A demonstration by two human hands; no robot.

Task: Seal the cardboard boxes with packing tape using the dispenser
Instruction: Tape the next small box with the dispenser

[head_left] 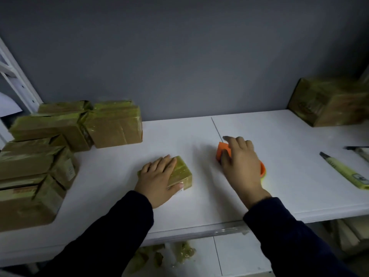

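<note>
A small cardboard box [182, 173] wrapped in yellowish tape lies on the white table [279, 192] near its middle. My left hand [157, 179] lies flat on top of the box, fingers straight, thumb along its near edge. To the right, my right hand [240, 162] covers an orange tape dispenser [223, 150] that sits on the table. Its fingers curl over the dispenser, the index finger stretched forward. Only the dispenser's orange front and a rim at the right show.
Several taped boxes [60, 140] are stacked at the table's left. One larger taped box [329, 100] stands at the back right. Two marker pens [345, 172] lie at the right edge. Tape scraps [179, 254] lie on the floor below the table's front edge.
</note>
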